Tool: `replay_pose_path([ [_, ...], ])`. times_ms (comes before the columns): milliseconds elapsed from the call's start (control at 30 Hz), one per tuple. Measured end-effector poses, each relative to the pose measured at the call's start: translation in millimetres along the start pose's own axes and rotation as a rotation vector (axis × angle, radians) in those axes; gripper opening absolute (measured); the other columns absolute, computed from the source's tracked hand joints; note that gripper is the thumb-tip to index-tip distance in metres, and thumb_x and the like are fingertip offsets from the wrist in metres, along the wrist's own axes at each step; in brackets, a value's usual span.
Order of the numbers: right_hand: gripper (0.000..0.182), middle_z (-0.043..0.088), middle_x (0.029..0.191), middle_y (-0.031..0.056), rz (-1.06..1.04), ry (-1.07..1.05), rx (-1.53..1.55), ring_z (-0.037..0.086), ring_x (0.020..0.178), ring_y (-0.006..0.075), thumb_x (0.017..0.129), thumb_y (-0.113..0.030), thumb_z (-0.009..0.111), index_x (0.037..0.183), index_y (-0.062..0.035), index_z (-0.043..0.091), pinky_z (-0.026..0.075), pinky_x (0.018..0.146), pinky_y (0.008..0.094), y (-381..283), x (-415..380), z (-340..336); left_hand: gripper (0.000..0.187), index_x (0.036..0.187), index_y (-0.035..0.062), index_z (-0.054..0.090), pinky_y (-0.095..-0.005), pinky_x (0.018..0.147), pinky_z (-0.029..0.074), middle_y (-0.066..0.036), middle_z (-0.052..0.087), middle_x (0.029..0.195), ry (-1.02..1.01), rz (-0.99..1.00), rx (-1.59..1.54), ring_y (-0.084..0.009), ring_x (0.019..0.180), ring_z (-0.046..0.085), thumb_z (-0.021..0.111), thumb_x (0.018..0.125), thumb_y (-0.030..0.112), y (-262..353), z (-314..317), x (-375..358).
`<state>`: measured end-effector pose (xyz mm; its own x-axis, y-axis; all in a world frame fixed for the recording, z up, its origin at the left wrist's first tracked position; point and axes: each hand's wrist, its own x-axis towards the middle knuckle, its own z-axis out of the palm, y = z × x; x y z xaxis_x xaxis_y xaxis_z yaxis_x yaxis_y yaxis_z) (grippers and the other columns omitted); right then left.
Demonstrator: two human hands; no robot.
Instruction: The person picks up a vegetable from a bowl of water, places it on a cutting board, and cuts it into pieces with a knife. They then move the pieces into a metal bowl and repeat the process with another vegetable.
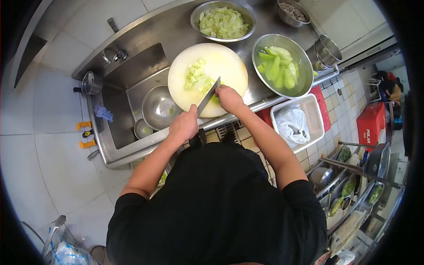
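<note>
My left hand [183,126] is closed around the handle of a kitchen knife [209,95]. The blade lies across a round white cutting board [232,68], pointing away from me. Just right of the blade, my right hand [229,99] has its fingers curled over a pale green vegetable [215,99], mostly hidden beneath them. Left of the knife is a loose heap of chopped pale green pieces [194,75]. Beyond the board, a metal bowl [194,22] holds sliced pale vegetable. Another metal bowl [255,57] at right has long green pieces in it.
A steel sink [115,101] at left contains a large metal bowl [154,106] and a small one [143,129]. To the right are a white basket [317,119] with a plastic bag, stacked metal pots [327,48] and a rack [353,165].
</note>
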<state>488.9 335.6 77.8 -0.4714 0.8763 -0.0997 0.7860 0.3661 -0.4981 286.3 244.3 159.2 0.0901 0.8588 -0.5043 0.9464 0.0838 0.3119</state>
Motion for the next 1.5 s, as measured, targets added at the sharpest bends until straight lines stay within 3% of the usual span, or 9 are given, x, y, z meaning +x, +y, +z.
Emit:
replay_pose_path([
  [333, 0.015, 0.071, 0.101, 0.0199, -0.023, 0.009, 0.058, 0.07, 0.094, 0.0377, 0.09, -0.009, 0.059, 0.095, -0.003, 0.072, 0.057, 0.087, 0.0464, 8.8, -1.5, -0.6, 0.027, 0.116, 0.0029, 0.05, -0.0583, 0.081, 0.054, -0.03, 0.071, 0.098, -0.007, -0.008, 0.016, -0.0477, 0.094, 0.07, 0.056, 0.091, 0.009, 5.9, 6.5, 2.7],
  [433, 0.016, 0.071, 0.099, 0.0197, -0.023, 0.019, 0.046, 0.071, 0.093, 0.0374, 0.09, -0.011, 0.059, 0.094, -0.0035, 0.073, 0.057, 0.085, 0.0463, 9.2, -0.4, -3.6, 0.025, 0.119, 0.004, 0.048, -0.0612, 0.081, 0.051, -0.031, 0.069, 0.092, 0.039, 0.003, 0.039, -0.0508, 0.092, 0.067, 0.051, 0.103, 0.023, 13.4, -5.6, -5.5],
  [567, 0.017, 0.071, 0.097, 0.0186, -0.016, -0.013, 0.008, 0.071, 0.093, 0.0369, 0.091, -0.012, 0.059, 0.092, -0.0039, 0.073, 0.057, 0.084, 0.0464, 10.7, -4.0, -2.6, 0.024, 0.118, 0.004, 0.05, -0.0614, 0.081, 0.051, -0.031, 0.069, 0.091, 0.017, -0.013, 0.031, -0.0509, 0.09, 0.067, 0.052, 0.102, 0.022, 5.9, 18.6, 8.4],
  [633, 0.016, 0.072, 0.096, 0.018, -0.036, 0.029, 0.028, 0.071, 0.093, 0.0367, 0.091, -0.011, 0.059, 0.092, -0.0041, 0.074, 0.058, 0.083, 0.0468, 12.2, -3.6, -2.4, 0.023, 0.117, 0.0037, 0.05, -0.0619, 0.081, 0.05, -0.031, 0.068, 0.091, 0.035, 0.017, 0.041, -0.051, 0.09, 0.067, 0.053, 0.102, 0.022, 17.9, -1.5, -1.0],
  [1133, 0.015, 0.071, 0.099, 0.0169, -0.004, 0.004, -0.047, 0.073, 0.094, 0.0356, 0.089, -0.006, 0.058, 0.097, -0.003, 0.071, 0.06, 0.08, 0.0461, 9.5, -19.3, -0.4, 0.024, 0.118, 0.003, 0.05, -0.0625, 0.076, 0.05, -0.032, 0.068, 0.084, 0.102, 0.05, 0.02, -0.0524, 0.081, 0.067, 0.052, 0.103, 0.023, 12.0, 23.0, 0.9],
  [1500, 0.016, 0.071, 0.097, 0.0165, 0.0, 0.035, -0.029, 0.073, 0.093, 0.0352, 0.091, -0.007, 0.056, 0.1, -0.0035, 0.069, 0.06, 0.079, 0.0459, 10.6, -22.5, -2.4, 0.023, 0.116, 0.0034, 0.05, -0.0628, 0.079, 0.051, -0.033, 0.068, 0.086, 0.063, 0.03, 0.022, -0.053, 0.084, 0.067, 0.053, 0.102, 0.022, 16.2, 10.3, -3.9],
])
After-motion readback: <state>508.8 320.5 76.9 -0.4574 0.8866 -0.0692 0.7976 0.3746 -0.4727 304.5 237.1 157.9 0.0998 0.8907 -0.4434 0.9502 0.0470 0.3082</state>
